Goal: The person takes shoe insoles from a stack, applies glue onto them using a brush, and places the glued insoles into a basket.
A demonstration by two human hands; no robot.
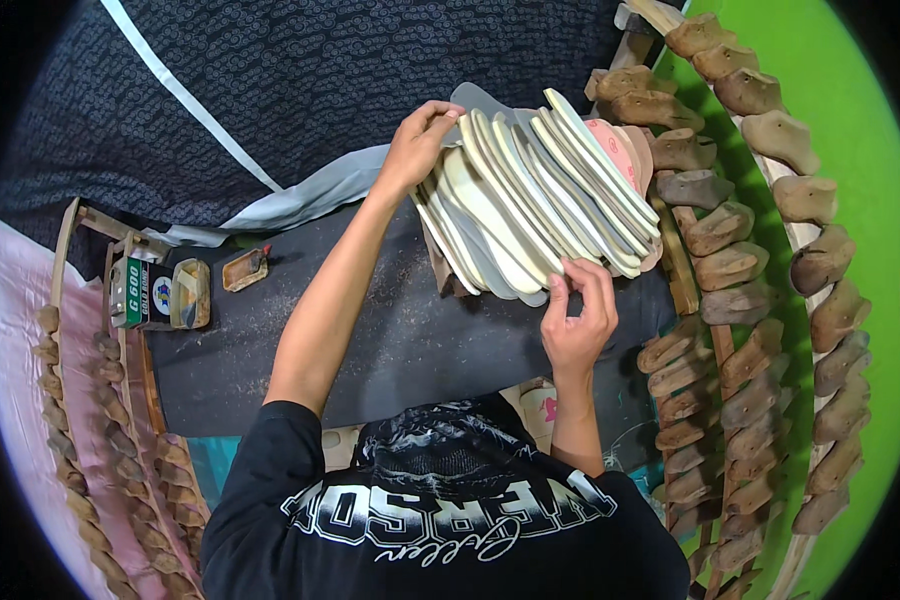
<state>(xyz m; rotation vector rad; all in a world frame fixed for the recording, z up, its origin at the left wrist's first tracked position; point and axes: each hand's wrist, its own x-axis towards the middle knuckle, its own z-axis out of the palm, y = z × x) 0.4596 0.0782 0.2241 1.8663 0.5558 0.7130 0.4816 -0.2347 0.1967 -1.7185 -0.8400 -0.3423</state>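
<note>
A leaning row of shoe insoles (pixel 515 215), cream and grey with pale edges, lies on the far right part of the dark table. At the row's far left corner, my left hand (pixel 418 148) is closed with its fingertips on an insole's upper end. My right hand (pixel 582 318) pinches the near end of an insole between thumb and fingers. What lies under the fingertips of both hands is partly hidden. A grey sheet piece (pixel 485 98) sticks out behind the row, and pink pieces (pixel 615 145) show at its right.
Wooden shoe lasts (pixel 735 230) fill racks along the right side, and more lasts (pixel 58 410) hang at the left. A rectangular can (pixel 135 292) and a cut-open container (pixel 191 293) stand at the table's left, near a small tray (pixel 245 270). Dark patterned cloth (pixel 300 80) hangs behind.
</note>
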